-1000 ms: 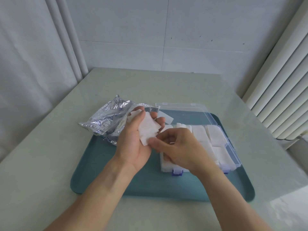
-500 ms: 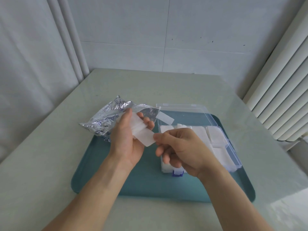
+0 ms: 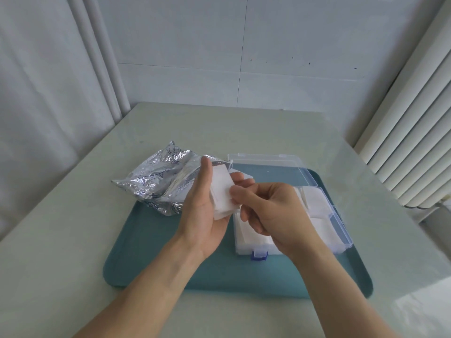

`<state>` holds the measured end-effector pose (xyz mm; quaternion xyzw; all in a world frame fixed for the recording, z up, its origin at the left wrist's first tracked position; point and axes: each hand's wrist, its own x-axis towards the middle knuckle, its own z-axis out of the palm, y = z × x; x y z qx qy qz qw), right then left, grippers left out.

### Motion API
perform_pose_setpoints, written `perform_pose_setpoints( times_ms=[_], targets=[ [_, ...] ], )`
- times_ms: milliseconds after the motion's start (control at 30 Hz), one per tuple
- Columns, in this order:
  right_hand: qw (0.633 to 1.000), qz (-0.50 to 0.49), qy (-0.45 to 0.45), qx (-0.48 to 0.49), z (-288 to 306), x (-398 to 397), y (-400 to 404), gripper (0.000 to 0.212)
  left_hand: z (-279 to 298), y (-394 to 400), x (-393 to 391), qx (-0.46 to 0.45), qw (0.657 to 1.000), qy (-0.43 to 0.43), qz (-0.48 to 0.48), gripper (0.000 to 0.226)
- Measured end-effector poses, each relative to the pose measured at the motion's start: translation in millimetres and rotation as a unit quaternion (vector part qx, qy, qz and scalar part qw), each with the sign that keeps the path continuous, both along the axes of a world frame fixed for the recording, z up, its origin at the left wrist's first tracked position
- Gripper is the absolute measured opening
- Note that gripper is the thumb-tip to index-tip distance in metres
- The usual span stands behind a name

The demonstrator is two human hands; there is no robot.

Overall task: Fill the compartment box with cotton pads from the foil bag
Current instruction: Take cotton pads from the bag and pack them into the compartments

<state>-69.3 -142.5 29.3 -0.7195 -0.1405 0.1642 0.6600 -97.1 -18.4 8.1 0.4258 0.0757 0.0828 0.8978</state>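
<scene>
Above the tray [image 3: 151, 252], cotton pads [image 3: 220, 191] gripped in left hand [image 3: 202, 215], pinched by right hand [image 3: 271, 215].

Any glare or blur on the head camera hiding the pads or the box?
Head view: soft daylight, hands sharp; foil bag glints; white cotton pads and the compartment box contents wash out, edges faint; bright patch on table lower right; wide-angle bends the edges.

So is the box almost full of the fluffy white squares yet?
Partly. The compartment box on the tray already has pads in its right compartments; hands hide the rest. The left hand holds a small stack of cotton pads, the right hand pinching one off. They still need placing. The foil bag lies open.
</scene>
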Motion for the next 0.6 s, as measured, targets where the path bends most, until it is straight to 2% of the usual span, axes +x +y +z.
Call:
perform_pose_setpoints(
  times_ms=[100,200,233,267,300,333,367,500,600],
  targets=[
    [0.986,0.010,-0.091,-0.140,0.9,3.2,-4.2,0.044,-1.1,0.6,0.7,0.010,1.000,-0.020,0.019,0.027],
    [0.963,-0.024,-0.215,-0.160,1.1,11.8,-13.4,0.038,0.6,1.0,-0.1,0.020,1.000,-0.005,0.016,0.026],
    [0.948,-0.009,-0.267,-0.172,-0.5,14.0,-15.9,0.049,1.5,-0.3,-1.8,0.042,0.999,0.003,-0.001,0.031],
    [0.930,0.034,-0.311,-0.193,-3.9,15.9,-17.7,0.069,0.8,-1.8,-2.7,0.067,0.997,0.009,-0.025,0.035],
    [0.914,0.080,-0.336,-0.213,-8.7,17.7,-17.9,0.090,-0.4,-3.7,-3.5,0.095,0.994,0.006,-0.051,0.037],
    [0.902,0.114,-0.348,-0.229,-13.0,18.7,-15.8,0.102,-1.6,-5.2,-3.8,0.121,0.990,-0.005,-0.074,0.037],
    [0.894,0.129,-0.361,-0.232,-17.0,19.6,-13.4,0.103,-3.2,-5.4,-4.1,0.141,0.986,-0.015,-0.091,0.036],
    [0.894,0.090,-0.398,-0.186,-21.1,23.1,-12.4,0.074,-3.3,0.7,-4.9,0.148,0.976,-0.013,-0.160,0.025],
    [0.892,0.097,-0.395,-0.198,-20.5,21.7,-13.2,0.081,-1.8,4.2,-6.5,0.122,0.972,-0.002,-0.200,0.020]
  ],
)
